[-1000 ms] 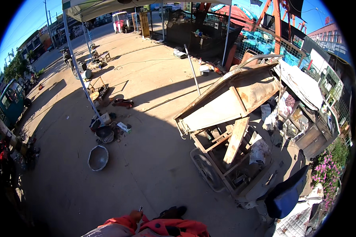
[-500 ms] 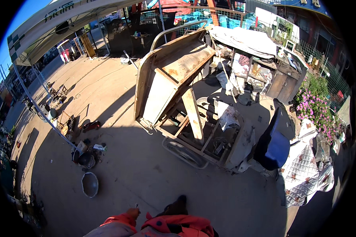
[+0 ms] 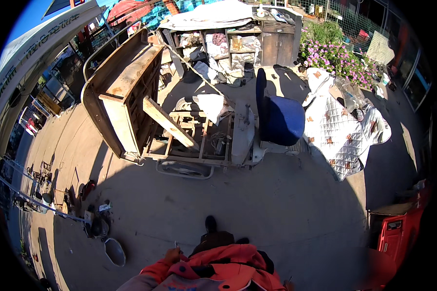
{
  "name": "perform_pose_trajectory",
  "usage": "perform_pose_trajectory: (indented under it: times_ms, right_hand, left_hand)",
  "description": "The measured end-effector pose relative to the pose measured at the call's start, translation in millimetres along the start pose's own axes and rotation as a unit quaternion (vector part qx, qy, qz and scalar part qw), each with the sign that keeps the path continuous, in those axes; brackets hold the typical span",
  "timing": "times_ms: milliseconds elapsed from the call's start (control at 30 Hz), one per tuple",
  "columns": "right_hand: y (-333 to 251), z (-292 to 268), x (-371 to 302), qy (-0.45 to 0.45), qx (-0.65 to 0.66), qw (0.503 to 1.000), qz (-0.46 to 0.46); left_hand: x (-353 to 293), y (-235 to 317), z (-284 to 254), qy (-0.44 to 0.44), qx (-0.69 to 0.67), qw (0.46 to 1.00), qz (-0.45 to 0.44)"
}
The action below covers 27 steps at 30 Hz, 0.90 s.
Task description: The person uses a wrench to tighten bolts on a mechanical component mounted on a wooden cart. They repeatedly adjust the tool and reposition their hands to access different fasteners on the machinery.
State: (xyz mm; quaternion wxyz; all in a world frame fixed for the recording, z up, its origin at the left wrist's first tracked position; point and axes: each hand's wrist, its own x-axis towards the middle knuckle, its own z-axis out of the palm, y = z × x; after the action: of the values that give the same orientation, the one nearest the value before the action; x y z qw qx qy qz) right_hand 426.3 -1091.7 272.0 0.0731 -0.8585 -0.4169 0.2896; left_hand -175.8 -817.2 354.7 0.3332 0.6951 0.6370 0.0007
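Observation:
My left hand (image 3: 172, 254) shows at the lower edge, coming out of an orange sleeve, fingers closed around a small thin metal piece that sticks up from the fist. My right hand is out of sight. My black shoe (image 3: 210, 223) steps on shaded concrete ahead of me. Further ahead stands a wooden cart (image 3: 199, 150) with a wheel (image 3: 182, 169) underneath. A large wooden cabinet frame (image 3: 126, 92) lies tipped on it. A blue padded seat (image 3: 282, 119) is at the cart's right end.
A white quilted cover (image 3: 342, 133) drapes over something to the right of the seat. Behind are cluttered shelves (image 3: 238, 46) and pink flowers (image 3: 327, 53). A red box (image 3: 398, 235) stands at the right; a metal basin (image 3: 115, 252) and tools lie at the left.
The view has swung right and moved closer: the cart has shifted from the right side to the centre and looks larger. My left hand keeps its place at the lower edge.

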Motion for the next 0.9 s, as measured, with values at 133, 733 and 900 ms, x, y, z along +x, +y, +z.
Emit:
perform_pose_trajectory:
  times_ms: [133,733,900]
  right_hand:
    - [67,32,-29,0.041,-0.045,0.994,-0.095]
    - [83,107,-77,0.195,-0.009,0.979,0.065]
    - [15,43,-51,0.121,0.457,0.758,0.449]
  left_hand:
    - [-10,-21,26,-0.055,0.074,0.996,-0.005]
    - [245,101,14,-0.214,0.096,0.972,0.028]
    - [371,179,45,-0.228,0.112,0.966,0.036]
